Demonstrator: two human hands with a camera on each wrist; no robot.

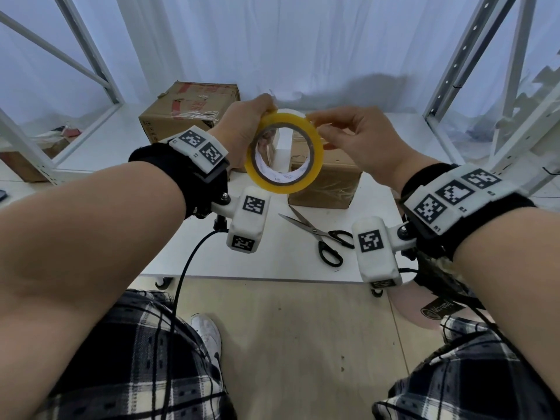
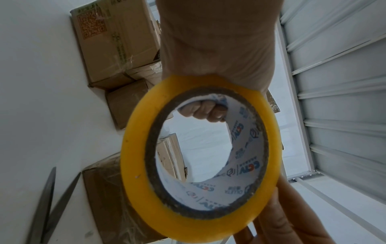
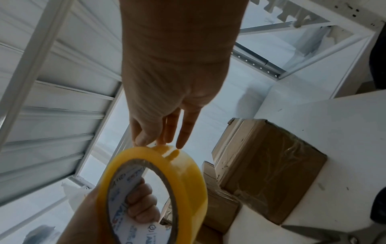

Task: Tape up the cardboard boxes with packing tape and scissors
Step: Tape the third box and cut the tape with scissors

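Observation:
My left hand (image 1: 242,128) holds a yellow roll of packing tape (image 1: 285,153) up over the table. Its fingers (image 2: 204,112) curl through the white printed core of the tape roll (image 2: 198,165), with the palm against the outer band. My right hand (image 1: 318,121) meets the roll's upper right edge; its straight fingertips (image 3: 167,142) and thumb touch the outer surface of the tape roll (image 3: 183,178). Black-handled scissors (image 1: 324,234) lie partly spread on the white table (image 1: 212,253), below both hands. A brown cardboard box (image 1: 327,183) wrapped in clear tape sits behind the roll.
A larger cardboard box (image 1: 194,113) with red tape stands at the table's back left. White metal shelf frames (image 1: 472,86) flank the table on both sides, and a white curtain hangs behind. The table's front edge is near my plaid-covered legs.

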